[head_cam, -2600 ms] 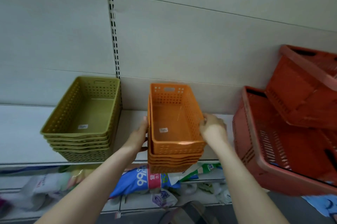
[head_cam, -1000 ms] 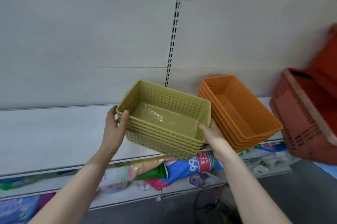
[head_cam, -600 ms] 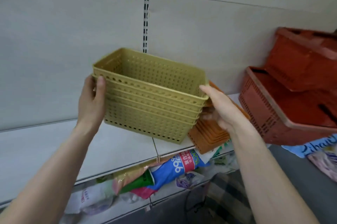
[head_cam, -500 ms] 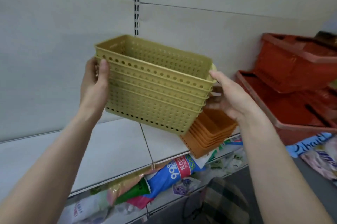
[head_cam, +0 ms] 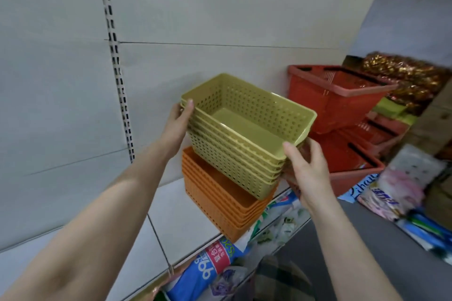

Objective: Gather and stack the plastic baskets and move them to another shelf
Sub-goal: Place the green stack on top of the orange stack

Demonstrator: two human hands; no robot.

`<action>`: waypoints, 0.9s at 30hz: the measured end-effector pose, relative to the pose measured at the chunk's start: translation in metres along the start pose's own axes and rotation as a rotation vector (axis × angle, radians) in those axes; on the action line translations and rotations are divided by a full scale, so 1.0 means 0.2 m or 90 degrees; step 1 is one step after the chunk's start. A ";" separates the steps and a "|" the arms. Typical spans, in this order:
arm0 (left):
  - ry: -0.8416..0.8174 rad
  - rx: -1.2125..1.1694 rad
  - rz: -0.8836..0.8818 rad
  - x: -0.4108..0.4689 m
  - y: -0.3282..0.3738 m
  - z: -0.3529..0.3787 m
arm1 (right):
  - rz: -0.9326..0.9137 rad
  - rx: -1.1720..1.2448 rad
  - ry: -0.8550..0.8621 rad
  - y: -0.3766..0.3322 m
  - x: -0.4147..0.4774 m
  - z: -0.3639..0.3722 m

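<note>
A nested stack of olive-yellow perforated baskets (head_cam: 244,134) hangs tilted in the air, right above a nested stack of orange baskets (head_cam: 220,199) that stands on the white shelf (head_cam: 186,229). My left hand (head_cam: 177,127) grips the yellow stack's far-left short end, thumb over the rim. At the near-right end, my right hand (head_cam: 305,168) holds the same stack, thumb on its rim. The yellow stack's bottom sits just inside the orange top basket's opening; whether they touch is unclear.
Large red shopping baskets (head_cam: 337,105) are piled to the right on the same shelf. Packaged goods (head_cam: 215,261) fill the shelf below, and more packets (head_cam: 401,185) lie at the right. A slotted upright (head_cam: 115,61) runs down the back panel.
Both hands carried the yellow stack from in front of the back panel to the right and down, so it now hovers over the orange stack. The camera swung right.
</note>
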State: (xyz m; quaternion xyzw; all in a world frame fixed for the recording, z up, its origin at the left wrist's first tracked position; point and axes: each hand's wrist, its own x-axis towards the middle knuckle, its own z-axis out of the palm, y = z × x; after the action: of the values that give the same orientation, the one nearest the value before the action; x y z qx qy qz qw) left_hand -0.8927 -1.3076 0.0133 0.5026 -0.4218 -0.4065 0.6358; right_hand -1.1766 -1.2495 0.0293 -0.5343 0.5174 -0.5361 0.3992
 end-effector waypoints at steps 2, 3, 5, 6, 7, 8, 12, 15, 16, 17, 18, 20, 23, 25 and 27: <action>-0.009 -0.014 -0.036 0.04 -0.07 -0.01 | 0.017 -0.014 -0.007 0.04 0.01 0.03; -0.002 -0.021 -0.053 0.06 -0.11 -0.02 | 0.036 -0.011 -0.011 0.05 0.02 0.03; 0.021 -0.017 -0.073 0.08 -0.15 -0.05 | 0.062 -0.018 -0.018 0.03 0.05 0.05; 0.026 -0.013 -0.076 0.10 -0.17 -0.06 | 0.068 -0.033 -0.020 0.03 0.07 0.06; 0.028 -0.007 -0.078 0.11 -0.18 -0.07 | 0.076 -0.043 -0.019 0.02 0.08 0.06; 0.027 0.002 -0.078 0.12 -0.18 -0.07 | 0.083 -0.032 -0.017 0.02 0.09 0.06; 0.063 -0.003 -0.013 0.18 -0.15 -0.06 | 0.111 0.042 -0.010 0.02 0.14 0.05; 0.081 0.007 0.008 0.22 -0.10 -0.06 | 0.150 0.017 -0.045 0.09 0.15 0.08; 0.080 0.017 0.004 0.23 -0.11 -0.07 | 0.177 -0.018 -0.051 0.12 0.16 0.09; 0.077 0.041 -0.004 0.23 -0.14 -0.07 | 0.203 -0.070 -0.065 0.15 0.15 0.10; 0.080 0.086 -0.016 0.21 -0.19 -0.07 | 0.214 -0.127 -0.082 0.19 0.13 0.10; 0.100 0.189 -0.048 0.17 -0.31 -0.06 | 0.231 -0.200 -0.099 0.27 0.08 0.11; 0.088 0.173 -0.109 0.10 -0.43 -0.06 | 0.300 -0.083 -0.104 0.39 -0.02 0.15; 0.063 0.141 -0.117 0.09 -0.44 -0.07 | 0.354 -0.002 -0.091 0.44 -0.01 0.18; 0.051 0.170 -0.098 0.05 -0.43 -0.08 | 0.373 0.060 -0.110 0.45 0.05 0.17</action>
State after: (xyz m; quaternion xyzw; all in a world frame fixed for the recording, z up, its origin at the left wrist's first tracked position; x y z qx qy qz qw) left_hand -0.8820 -1.3260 -0.0729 0.6295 -0.4066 -0.3737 0.5465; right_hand -1.1559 -1.2770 -0.0607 -0.3868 0.5879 -0.3747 0.6036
